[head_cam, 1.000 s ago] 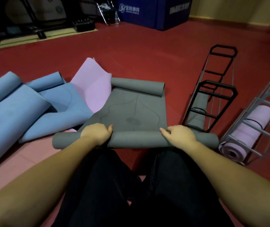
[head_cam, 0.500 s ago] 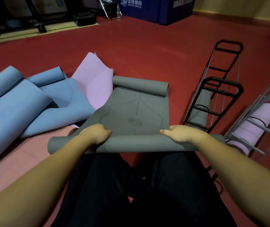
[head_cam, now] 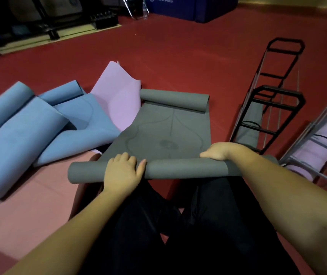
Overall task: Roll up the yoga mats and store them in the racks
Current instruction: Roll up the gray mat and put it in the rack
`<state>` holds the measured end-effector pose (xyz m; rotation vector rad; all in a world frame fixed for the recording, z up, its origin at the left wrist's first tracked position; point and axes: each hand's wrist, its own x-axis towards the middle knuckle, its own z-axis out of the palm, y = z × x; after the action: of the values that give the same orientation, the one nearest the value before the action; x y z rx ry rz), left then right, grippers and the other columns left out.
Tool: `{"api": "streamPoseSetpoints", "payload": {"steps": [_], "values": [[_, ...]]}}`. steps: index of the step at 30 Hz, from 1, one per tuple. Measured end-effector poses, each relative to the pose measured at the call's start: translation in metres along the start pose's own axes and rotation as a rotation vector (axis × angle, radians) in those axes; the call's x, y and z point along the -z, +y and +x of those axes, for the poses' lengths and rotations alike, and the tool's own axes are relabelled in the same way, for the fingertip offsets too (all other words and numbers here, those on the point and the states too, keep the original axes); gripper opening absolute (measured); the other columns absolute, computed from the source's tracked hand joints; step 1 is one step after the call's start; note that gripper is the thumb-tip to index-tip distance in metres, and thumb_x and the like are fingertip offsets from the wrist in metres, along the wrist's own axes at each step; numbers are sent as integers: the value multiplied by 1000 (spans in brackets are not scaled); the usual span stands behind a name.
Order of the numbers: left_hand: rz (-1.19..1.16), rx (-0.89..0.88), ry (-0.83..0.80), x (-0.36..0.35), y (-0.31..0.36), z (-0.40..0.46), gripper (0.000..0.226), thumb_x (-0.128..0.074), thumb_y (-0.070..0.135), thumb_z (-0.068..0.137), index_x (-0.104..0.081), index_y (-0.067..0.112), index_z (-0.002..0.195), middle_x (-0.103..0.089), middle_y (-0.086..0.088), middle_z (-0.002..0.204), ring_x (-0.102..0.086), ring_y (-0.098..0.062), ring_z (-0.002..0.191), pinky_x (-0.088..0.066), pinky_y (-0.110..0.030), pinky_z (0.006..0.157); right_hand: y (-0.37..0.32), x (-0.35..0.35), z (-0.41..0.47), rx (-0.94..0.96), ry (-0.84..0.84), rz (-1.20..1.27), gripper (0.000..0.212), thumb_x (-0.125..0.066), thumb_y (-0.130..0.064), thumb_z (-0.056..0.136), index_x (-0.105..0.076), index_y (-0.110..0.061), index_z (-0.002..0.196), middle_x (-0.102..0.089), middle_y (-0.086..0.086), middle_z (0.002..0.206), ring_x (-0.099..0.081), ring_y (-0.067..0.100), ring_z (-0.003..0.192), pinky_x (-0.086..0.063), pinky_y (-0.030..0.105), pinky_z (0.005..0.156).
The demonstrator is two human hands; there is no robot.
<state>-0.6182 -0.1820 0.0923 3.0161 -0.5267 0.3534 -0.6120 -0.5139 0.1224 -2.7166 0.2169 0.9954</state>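
Down on the red floor lies the grey yoga mat, rolled at both ends with a flat printed stretch between; the near roll sits just before the person's dark-trousered knees, and the left hand curls over it in a close grip, thumb pointing along the roll, while the right hand grips the roll's far edge, its fingers hidden behind the roll; to the left, a pink mat and loosely curled blue mats overlap each other and touch the grey mat's left edge, atop a salmon mat; to the right, a black rack lies on the floor holding a grey roll, and beside it a grey rack holds a rolled pink mat; bare red floor opens beyond the far roll toward blue padded blocks and dark equipment along the back.
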Motion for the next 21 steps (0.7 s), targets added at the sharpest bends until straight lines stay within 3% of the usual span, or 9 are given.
{"api": "streamPoseSetpoints", "payload": {"steps": [3, 5, 8, 10, 12, 13, 16, 19, 21], "values": [[25, -8, 0, -6, -1, -2, 55, -35, 48, 96, -62, 10, 66, -56, -12, 70, -57, -36, 69, -44, -42, 65, -4, 1, 5, 9, -13, -37, 51, -43, -59, 93, -66, -17, 111, -60, 9, 125, -54, 25, 101, -41, 35, 90], [11, 7, -23, -6, 0, 4, 59, -30, 48, 96, -64, 10, 66, -59, -11, 70, -59, -36, 70, -45, -42, 67, -5, -1, 8, 30, 26, -62, 57, -38, -61, 95, -68, -17, 115, -60, 12, 129, -55, 27, 105, -41, 35, 90], [1, 16, -78, -5, 0, 14, 66, -22, 50, 96, -67, 11, 67, -60, -8, 71, -61, -34, 75, -42, -40, 69, -3, -8, 3, 57, 217, -32, 57, -32, -53, 102, -68, -12, 118, -63, 14, 125, -56, 31, 114, -38, 32, 83], [10, 7, -101, -4, 2, 20, 71, -16, 51, 95, -69, 12, 68, -61, -6, 72, -62, -33, 77, -41, -40, 70, 5, -16, -5, 88, 424, -18, 55, -30, -51, 103, -71, -16, 93, -67, 13, 99, -61, 32, 101, -38, 32, 72], [18, 4, -121, -3, 4, 24, 74, -12, 52, 93, -69, 12, 67, -63, -7, 73, -62, -33, 78, -42, -40, 71, 11, -23, -11, 87, 581, 7, 57, -31, -53, 102, -58, -22, 62, -59, 6, 71, -61, 31, 83, -38, 34, 64], [14, 2, -126, -2, 5, 25, 75, -11, 53, 92, -69, 12, 67, -64, -8, 74, -63, -34, 79, -42, -40, 72, 12, -25, -13, 73, 609, 29, 59, -32, -55, 101, -52, -22, 56, -55, 4, 65, -59, 30, 77, -38, 35, 61], [2, 24, -152, 0, 6, 31, 76, -12, 55, 94, -69, 10, 70, -68, -12, 82, -64, -36, 84, -43, -39, 73, 12, -32, -18, 57, 628, 16, 61, -32, -59, 99, -53, -18, 58, -58, 3, 64, -58, 28, 74, -38, 35, 59], [-26, 85, -201, 0, 4, 39, 65, -23, 52, 103, -69, 13, 79, -71, -12, 96, -64, -34, 92, -43, -37, 75, 11, -53, -22, 90, 762, -174, 62, -24, -64, 96, -60, -20, 71, -67, 5, 81, -64, 29, 84, -41, 35, 66], [-35, 99, -234, 0, 2, 41, 63, -25, 51, 103, -71, 14, 82, -71, -11, 98, -64, -33, 94, -43, -36, 75, 6, -69, -26, 76, 848, -215, 65, -22, -64, 93, -66, -19, 75, -66, 3, 81, -63, 29, 83, -42, 36, 70]]}}
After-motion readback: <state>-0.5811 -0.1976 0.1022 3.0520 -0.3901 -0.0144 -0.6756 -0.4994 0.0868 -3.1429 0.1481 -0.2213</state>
